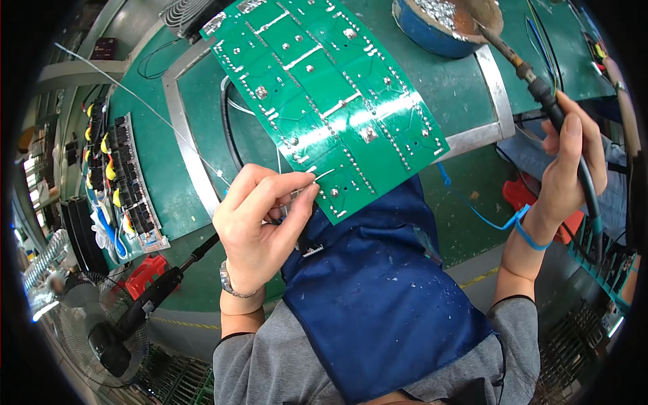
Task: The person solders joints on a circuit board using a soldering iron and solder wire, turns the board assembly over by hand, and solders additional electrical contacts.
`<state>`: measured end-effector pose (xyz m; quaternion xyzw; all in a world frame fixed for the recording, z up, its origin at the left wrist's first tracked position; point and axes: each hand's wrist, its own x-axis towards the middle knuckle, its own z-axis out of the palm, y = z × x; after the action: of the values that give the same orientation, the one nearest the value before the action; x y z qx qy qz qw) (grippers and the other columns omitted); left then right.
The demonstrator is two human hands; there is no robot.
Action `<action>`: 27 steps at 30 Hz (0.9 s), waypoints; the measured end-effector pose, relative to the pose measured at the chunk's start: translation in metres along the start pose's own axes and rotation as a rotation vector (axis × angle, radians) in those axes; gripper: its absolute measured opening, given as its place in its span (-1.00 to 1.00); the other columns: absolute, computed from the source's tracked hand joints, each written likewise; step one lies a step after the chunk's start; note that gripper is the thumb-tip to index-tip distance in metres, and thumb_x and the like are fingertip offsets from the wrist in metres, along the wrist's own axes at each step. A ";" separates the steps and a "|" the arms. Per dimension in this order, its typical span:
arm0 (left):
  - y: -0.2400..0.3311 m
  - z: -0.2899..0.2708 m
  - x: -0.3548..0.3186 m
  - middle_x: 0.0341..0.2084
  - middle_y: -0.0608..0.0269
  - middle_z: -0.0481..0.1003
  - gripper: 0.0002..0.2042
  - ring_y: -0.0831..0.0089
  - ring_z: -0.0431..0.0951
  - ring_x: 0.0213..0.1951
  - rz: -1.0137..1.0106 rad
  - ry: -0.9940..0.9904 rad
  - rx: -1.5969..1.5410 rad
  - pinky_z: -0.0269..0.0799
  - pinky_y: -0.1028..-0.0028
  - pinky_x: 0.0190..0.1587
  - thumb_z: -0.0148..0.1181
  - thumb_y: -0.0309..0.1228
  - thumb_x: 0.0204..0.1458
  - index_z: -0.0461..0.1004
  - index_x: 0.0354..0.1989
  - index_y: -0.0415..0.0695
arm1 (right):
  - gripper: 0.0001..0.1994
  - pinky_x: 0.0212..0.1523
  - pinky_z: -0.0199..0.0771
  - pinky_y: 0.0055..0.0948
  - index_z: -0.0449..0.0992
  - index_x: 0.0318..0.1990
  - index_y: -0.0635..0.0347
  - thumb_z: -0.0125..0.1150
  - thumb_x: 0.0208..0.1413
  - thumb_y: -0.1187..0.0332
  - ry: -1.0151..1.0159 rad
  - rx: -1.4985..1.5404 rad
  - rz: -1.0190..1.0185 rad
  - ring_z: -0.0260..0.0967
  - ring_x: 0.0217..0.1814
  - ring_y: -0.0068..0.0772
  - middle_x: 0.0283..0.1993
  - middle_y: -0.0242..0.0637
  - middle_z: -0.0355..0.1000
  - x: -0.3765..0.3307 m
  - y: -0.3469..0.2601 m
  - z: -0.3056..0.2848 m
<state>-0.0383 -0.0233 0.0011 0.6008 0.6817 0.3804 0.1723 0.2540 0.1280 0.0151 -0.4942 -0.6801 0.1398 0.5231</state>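
Note:
A green circuit board [351, 135], solder side up, lies tilted across a metal frame on the bench. At its near left corner my left hand [260, 216] is closed in a pinch on a thin silvery wire that looks like solder wire [325, 175]; its tip lies over the board. My right hand [574, 148] is wrapped round the dark handle of a soldering iron [533, 81]. The iron's tip reaches into a round blue bowl [432, 34] holding shiny metal scraps, at the far right. A blue strap [530, 229] circles my right wrist.
Populated boards with black and yellow parts [111, 179] stand at the left. A metal frame [496, 94] surrounds the work spot. A long thin rod or wire [135, 94] slants in from the far left. A fan [101, 331] stands low left; a blue cord [482, 217] hangs near my right arm.

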 end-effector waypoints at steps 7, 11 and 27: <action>-0.011 -0.013 0.008 -0.55 0.40 0.40 -0.83 0.71 0.27 -0.60 -0.036 0.066 0.025 0.16 0.63 -0.58 0.41 -0.64 -0.14 0.64 -0.34 -0.17 | -0.77 -0.36 0.43 -0.68 0.63 -0.08 0.33 0.21 0.23 0.37 -0.025 -0.054 0.002 0.35 -0.47 -0.68 -0.32 -0.26 0.56 -0.008 0.003 0.010; -0.021 -0.022 0.013 -0.56 0.39 0.39 -0.84 0.70 0.26 -0.59 -0.072 0.109 0.030 0.13 0.62 -0.58 0.40 -0.65 -0.13 0.64 -0.35 -0.19 | -0.76 -0.40 0.39 -0.69 0.62 -0.08 0.34 0.19 0.24 0.36 0.000 -0.078 0.030 0.34 -0.49 -0.69 -0.31 -0.25 0.56 -0.011 0.000 0.011; -0.079 -0.078 0.061 -0.37 0.19 0.50 -0.87 0.26 0.50 -0.26 -0.061 0.061 0.383 0.41 0.37 -0.16 0.35 -0.47 0.00 0.60 -0.27 -0.18 | -0.41 -0.47 0.44 -0.52 0.51 -0.01 0.37 -0.02 0.31 -0.12 -0.245 0.037 -0.093 0.48 -0.40 -0.34 -0.26 -0.03 0.54 -0.058 0.000 0.030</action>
<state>-0.1601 0.0108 0.0077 0.5901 0.7642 0.2564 0.0456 0.2264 0.0900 -0.0305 -0.4315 -0.7584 0.1872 0.4512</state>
